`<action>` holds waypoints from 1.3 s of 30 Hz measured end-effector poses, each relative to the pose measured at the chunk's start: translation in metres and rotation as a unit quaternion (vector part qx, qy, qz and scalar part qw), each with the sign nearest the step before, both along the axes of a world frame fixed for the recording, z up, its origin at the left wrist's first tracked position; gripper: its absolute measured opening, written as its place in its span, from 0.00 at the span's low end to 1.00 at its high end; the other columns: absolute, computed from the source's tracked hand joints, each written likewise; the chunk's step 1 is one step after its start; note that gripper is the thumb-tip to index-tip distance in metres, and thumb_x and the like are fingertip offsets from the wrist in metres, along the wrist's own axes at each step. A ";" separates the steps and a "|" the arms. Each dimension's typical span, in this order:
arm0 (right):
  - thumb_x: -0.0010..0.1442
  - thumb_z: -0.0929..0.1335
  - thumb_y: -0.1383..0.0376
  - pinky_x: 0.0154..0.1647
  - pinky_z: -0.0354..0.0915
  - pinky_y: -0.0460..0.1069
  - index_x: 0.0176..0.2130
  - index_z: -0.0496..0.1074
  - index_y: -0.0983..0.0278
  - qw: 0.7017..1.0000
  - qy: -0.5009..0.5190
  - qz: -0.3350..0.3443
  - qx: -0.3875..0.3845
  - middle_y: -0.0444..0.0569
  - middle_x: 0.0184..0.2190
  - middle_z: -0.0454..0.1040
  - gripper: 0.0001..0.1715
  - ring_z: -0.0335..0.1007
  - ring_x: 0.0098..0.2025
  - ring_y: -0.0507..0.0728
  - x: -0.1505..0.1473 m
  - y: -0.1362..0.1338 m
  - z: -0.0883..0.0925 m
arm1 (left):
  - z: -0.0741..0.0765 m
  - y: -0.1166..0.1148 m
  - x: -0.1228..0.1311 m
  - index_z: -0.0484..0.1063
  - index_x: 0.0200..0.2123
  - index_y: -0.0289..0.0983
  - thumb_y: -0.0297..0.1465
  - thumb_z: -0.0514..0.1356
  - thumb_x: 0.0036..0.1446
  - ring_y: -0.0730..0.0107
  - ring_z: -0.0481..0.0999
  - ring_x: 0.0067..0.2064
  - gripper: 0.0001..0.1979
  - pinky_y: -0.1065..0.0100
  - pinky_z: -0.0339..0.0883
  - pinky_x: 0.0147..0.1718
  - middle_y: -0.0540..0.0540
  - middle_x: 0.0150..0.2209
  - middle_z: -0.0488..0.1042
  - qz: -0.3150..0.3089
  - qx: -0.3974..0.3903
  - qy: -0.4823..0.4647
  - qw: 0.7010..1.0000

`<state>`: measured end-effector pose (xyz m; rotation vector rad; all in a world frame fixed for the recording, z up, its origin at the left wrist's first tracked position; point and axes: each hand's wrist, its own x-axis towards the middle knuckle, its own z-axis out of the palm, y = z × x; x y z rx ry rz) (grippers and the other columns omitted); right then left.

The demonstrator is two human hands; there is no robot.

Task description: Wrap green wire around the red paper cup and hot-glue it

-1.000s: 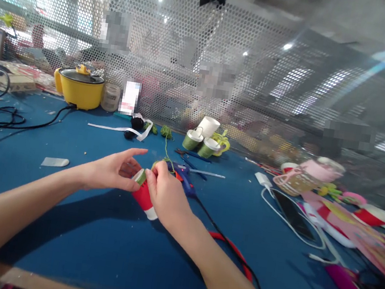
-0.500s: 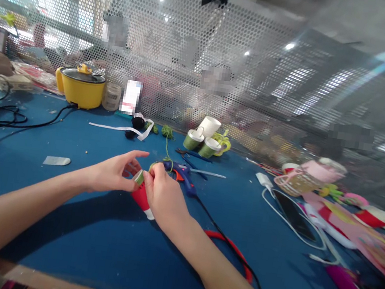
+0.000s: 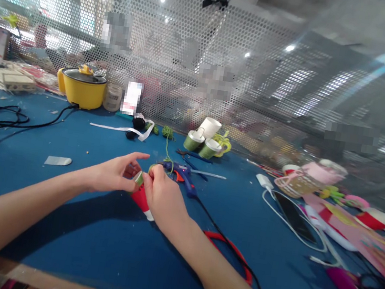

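A red and white paper cup [image 3: 141, 198] lies tilted on the blue table [image 3: 92, 235], its rim end wrapped in green cord. My left hand [image 3: 115, 174] grips the cup's rim with thumb and fingers, the forefinger stretched out over it. Pressed against the rim from the right, my right hand [image 3: 162, 195] pinches the green cord [image 3: 167, 148]. That cord runs back across the table to a small green bundle [image 3: 167, 131]. A blue glue gun [image 3: 182, 174] lies just behind my right hand.
A yellow electric pot [image 3: 80, 88] stands at the back left with black cables [image 3: 4, 119] trailing from it. Green-wrapped cups [image 3: 202, 143] sit by the mesh wall [image 3: 225, 72]. A phone with a white cable [image 3: 291, 212], craft pieces and a red and black cable [image 3: 234, 254] lie to the right.
Both hands stay on the cup and have shifted slightly. Another person's hand showed at the far left edge half a second ago and is gone now.
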<state>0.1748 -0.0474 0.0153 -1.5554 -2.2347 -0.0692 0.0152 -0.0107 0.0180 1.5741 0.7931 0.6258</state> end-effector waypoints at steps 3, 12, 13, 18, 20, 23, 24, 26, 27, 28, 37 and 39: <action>0.62 0.57 0.66 0.25 0.56 0.48 0.33 0.59 0.62 1.000 0.027 0.009 -0.008 0.49 0.25 0.71 0.06 0.69 0.27 0.57 0.001 0.001 -0.001 | -0.001 0.001 -0.001 0.50 0.59 0.36 0.28 0.61 0.39 0.67 0.66 0.39 0.41 0.64 0.61 0.36 0.49 0.36 0.65 -0.002 -0.016 -0.007 1.000; 0.60 0.61 0.64 0.24 0.61 0.45 0.27 0.60 0.62 0.924 0.360 0.021 -0.128 0.45 0.26 0.72 0.09 0.64 0.24 0.50 0.009 0.039 0.033 | 0.002 0.002 -0.005 0.59 0.51 0.35 0.27 0.61 0.39 0.66 0.67 0.39 0.32 0.65 0.61 0.35 0.48 0.36 0.67 -0.052 -0.012 -0.005 0.999; 0.60 0.62 0.66 0.21 0.60 0.44 0.27 0.60 0.62 0.905 0.395 0.022 -0.158 0.45 0.25 0.72 0.09 0.62 0.22 0.48 0.007 0.049 0.042 | 0.001 0.001 -0.005 0.60 0.50 0.35 0.27 0.61 0.40 0.65 0.67 0.39 0.30 0.65 0.62 0.36 0.48 0.36 0.67 -0.065 -0.009 -0.006 0.998; 0.60 0.62 0.73 0.14 0.52 0.40 0.23 0.61 0.65 0.878 0.415 0.061 -0.231 0.44 0.22 0.72 0.14 0.55 0.17 0.44 -0.029 0.095 0.077 | -0.005 -0.003 -0.002 0.57 0.56 0.38 0.26 0.64 0.41 0.64 0.68 0.43 0.36 0.59 0.62 0.44 0.47 0.40 0.68 -0.161 0.020 -0.036 0.986; 0.57 0.65 0.74 0.14 0.53 0.40 0.22 0.64 0.66 0.882 0.369 0.107 -0.271 0.44 0.21 0.72 0.13 0.56 0.17 0.44 -0.049 0.104 0.084 | -0.008 -0.005 -0.001 0.51 0.60 0.42 0.25 0.64 0.41 0.64 0.68 0.43 0.42 0.58 0.63 0.44 0.47 0.42 0.65 -0.181 0.021 -0.071 0.981; 0.56 0.67 0.71 0.16 0.60 0.40 0.21 0.68 0.67 0.884 0.192 0.195 -0.380 0.44 0.19 0.72 0.13 0.62 0.19 0.46 -0.067 0.107 0.089 | -0.011 -0.008 0.001 0.43 0.63 0.45 0.25 0.66 0.40 0.62 0.67 0.44 0.49 0.57 0.63 0.44 0.46 0.43 0.65 -0.193 0.019 -0.075 0.978; 0.58 0.67 0.69 0.17 0.61 0.41 0.21 0.68 0.67 0.893 0.138 0.195 -0.383 0.44 0.19 0.72 0.14 0.63 0.18 0.46 -0.067 0.108 0.090 | -0.011 -0.008 0.001 0.41 0.64 0.45 0.25 0.66 0.40 0.62 0.67 0.44 0.51 0.56 0.63 0.45 0.46 0.43 0.65 -0.193 0.019 -0.080 0.978; 0.60 0.65 0.67 0.16 0.61 0.41 0.22 0.67 0.67 0.935 0.098 0.132 -0.314 0.43 0.18 0.72 0.15 0.63 0.17 0.46 -0.055 0.109 0.091 | -0.013 -0.007 0.003 0.38 0.64 0.45 0.24 0.66 0.40 0.63 0.67 0.44 0.53 0.56 0.61 0.46 0.46 0.43 0.65 -0.187 0.018 -0.098 0.977; 0.60 0.65 0.66 0.15 0.59 0.41 0.23 0.67 0.67 0.957 0.103 0.080 -0.259 0.43 0.19 0.72 0.14 0.63 0.16 0.46 -0.044 0.109 0.091 | -0.014 -0.006 0.003 0.37 0.64 0.45 0.24 0.65 0.40 0.64 0.67 0.43 0.54 0.56 0.61 0.46 0.46 0.43 0.64 -0.183 0.017 -0.112 0.977; 0.61 0.63 0.67 0.15 0.58 0.41 0.25 0.67 0.66 0.969 0.112 0.040 -0.217 0.43 0.20 0.72 0.12 0.63 0.16 0.45 -0.029 0.109 0.090 | -0.015 -0.005 0.003 0.35 0.65 0.46 0.23 0.65 0.40 0.65 0.67 0.43 0.54 0.56 0.61 0.47 0.47 0.42 0.64 -0.178 0.016 -0.120 0.977; 0.48 0.67 0.74 0.23 0.54 0.48 0.13 0.56 0.61 0.986 0.048 -0.119 -0.110 0.40 0.13 0.58 0.20 0.64 0.21 0.52 0.096 0.058 0.015 | -0.014 0.004 -0.003 0.33 0.65 0.46 0.23 0.63 0.42 0.65 0.68 0.43 0.54 0.54 0.60 0.48 0.47 0.42 0.65 -0.131 0.073 -0.084 0.985; 0.44 0.68 0.76 0.23 0.55 0.48 0.13 0.55 0.60 0.984 0.051 -0.135 -0.109 0.40 0.14 0.58 0.21 0.63 0.21 0.53 0.101 0.054 -0.004 | -0.011 0.005 -0.005 0.32 0.65 0.46 0.24 0.63 0.42 0.64 0.68 0.43 0.53 0.54 0.60 0.48 0.47 0.42 0.65 -0.120 0.075 -0.076 0.987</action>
